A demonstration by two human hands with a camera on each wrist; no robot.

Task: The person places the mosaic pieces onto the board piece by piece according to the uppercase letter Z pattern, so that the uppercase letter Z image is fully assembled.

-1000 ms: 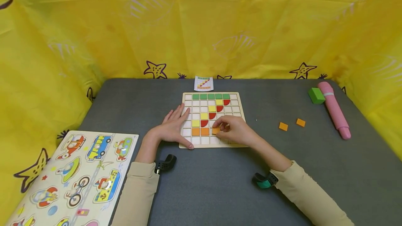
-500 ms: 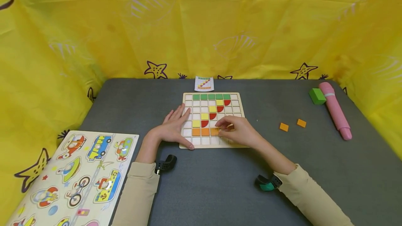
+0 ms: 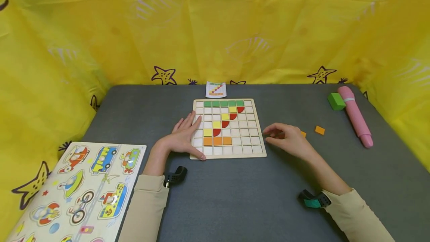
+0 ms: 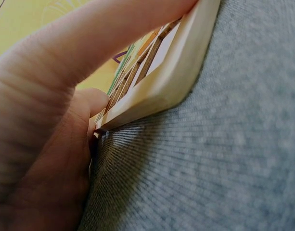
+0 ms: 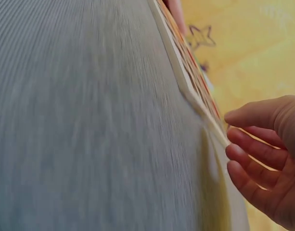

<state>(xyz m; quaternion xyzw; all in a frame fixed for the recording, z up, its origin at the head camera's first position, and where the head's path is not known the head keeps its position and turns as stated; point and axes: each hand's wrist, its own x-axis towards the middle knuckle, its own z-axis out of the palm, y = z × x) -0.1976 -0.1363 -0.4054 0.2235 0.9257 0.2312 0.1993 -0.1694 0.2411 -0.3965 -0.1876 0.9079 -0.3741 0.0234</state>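
A wooden grid board (image 3: 228,157) lies flat on the dark table. It holds a green row at the top, a diagonal of yellow squares and red quarter-circles, and 3 orange tiles (image 3: 217,141) side by side lower down. My left hand (image 3: 183,137) rests at the board's left edge, fingers spread along the side and thumb on the front corner. Just off the right edge, my right hand (image 3: 287,139) hovers with loosely curved fingers and nothing between them. Beyond it lie a loose orange tile (image 3: 320,130) and a second orange tile (image 3: 304,134), mostly hidden by the hand.
Behind the board stands a small pattern card (image 3: 215,90). A green block (image 3: 336,101) touches a pink cylinder with a pale band (image 3: 355,117) at the far right. At front left lies a vehicle puzzle board (image 3: 94,186). Yellow cloth (image 3: 215,40) hangs round the table.
My right hand has set the third orange tile into the row, let go and moved right, off the board. The left hand has stayed in place.
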